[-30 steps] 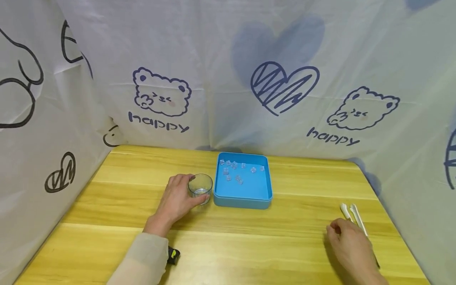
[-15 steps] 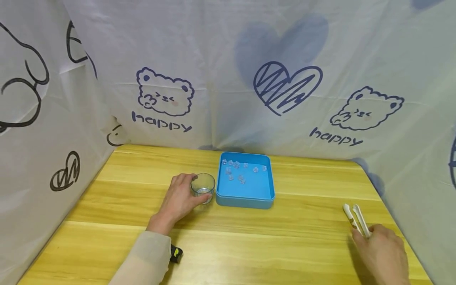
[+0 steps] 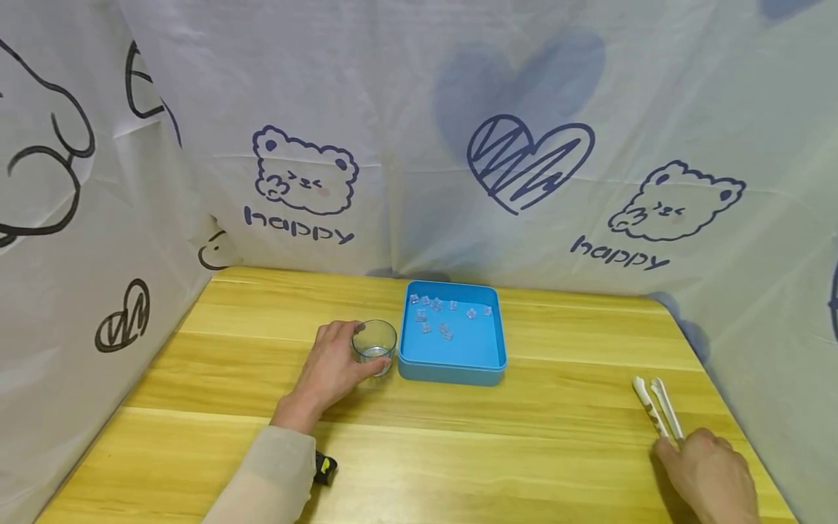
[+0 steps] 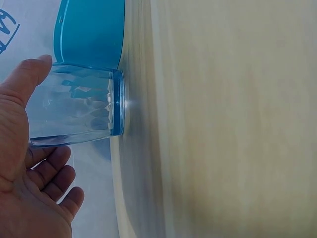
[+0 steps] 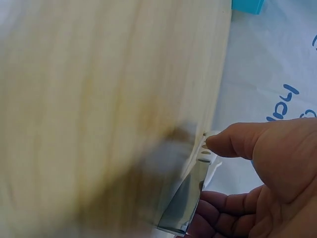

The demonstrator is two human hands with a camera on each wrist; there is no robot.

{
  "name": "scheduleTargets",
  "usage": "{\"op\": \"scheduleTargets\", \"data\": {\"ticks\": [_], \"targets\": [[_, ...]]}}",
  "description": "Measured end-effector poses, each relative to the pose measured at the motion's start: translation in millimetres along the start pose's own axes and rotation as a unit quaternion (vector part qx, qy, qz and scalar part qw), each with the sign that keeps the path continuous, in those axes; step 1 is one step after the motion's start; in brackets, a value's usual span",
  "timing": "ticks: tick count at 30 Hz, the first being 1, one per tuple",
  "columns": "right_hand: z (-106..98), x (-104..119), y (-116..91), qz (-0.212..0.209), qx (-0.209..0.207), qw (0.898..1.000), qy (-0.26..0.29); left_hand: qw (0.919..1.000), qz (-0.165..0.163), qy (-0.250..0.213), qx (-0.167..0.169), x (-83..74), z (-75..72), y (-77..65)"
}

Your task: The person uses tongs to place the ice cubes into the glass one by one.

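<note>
My left hand [image 3: 330, 371] holds a clear drinking glass [image 3: 374, 340] by its side, thumb at the front and fingers behind. The glass stands upright on the table beside a blue tray [image 3: 452, 374]. Several small clear cubes [image 3: 421, 316] lie scattered in the tray, mostly toward its back. At the right, my right hand [image 3: 710, 469] pinches a pair of tongs [image 3: 650, 410] with white ends pointing away from me. In the right wrist view, the thumb presses the tongs' white part, and a shiny metal end [image 5: 185, 201] shows below; the curled fingers partly hide the far side.
The wooden table [image 3: 524, 451] ends at a white curtain [image 3: 406, 182] printed with hearts and bears, which hangs behind and along both sides. A black strap piece [image 3: 325, 468] shows at the left sleeve [image 3: 268, 473].
My right hand has moved right and toward me along the tongs, from over them to gripping their near part. The left hand keeps its hold on the glass; the view has shifted slightly.
</note>
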State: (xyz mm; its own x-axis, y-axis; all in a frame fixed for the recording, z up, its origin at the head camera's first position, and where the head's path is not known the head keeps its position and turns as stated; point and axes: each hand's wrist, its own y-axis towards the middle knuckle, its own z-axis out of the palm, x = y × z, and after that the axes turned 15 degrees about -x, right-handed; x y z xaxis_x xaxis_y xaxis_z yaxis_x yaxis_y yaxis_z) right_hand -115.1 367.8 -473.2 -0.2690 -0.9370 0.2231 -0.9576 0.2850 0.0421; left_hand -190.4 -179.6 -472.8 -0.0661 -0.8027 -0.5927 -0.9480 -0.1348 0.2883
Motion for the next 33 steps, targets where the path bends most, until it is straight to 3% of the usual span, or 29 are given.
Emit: {"op": "scheduleTargets", "data": {"ticks": [17, 33], "targets": [[2, -8, 7, -0.02, 0.02, 1.0, -0.003, 1.0, 0.002, -0.005, 0.002, 1.0, -0.2, -1.4], [2, -7, 9, -0.003, 0.035, 0.999, -0.004, 0.9994, 0.034, 0.007, 0.006, -5.1, -3.1, -17.1]]}}
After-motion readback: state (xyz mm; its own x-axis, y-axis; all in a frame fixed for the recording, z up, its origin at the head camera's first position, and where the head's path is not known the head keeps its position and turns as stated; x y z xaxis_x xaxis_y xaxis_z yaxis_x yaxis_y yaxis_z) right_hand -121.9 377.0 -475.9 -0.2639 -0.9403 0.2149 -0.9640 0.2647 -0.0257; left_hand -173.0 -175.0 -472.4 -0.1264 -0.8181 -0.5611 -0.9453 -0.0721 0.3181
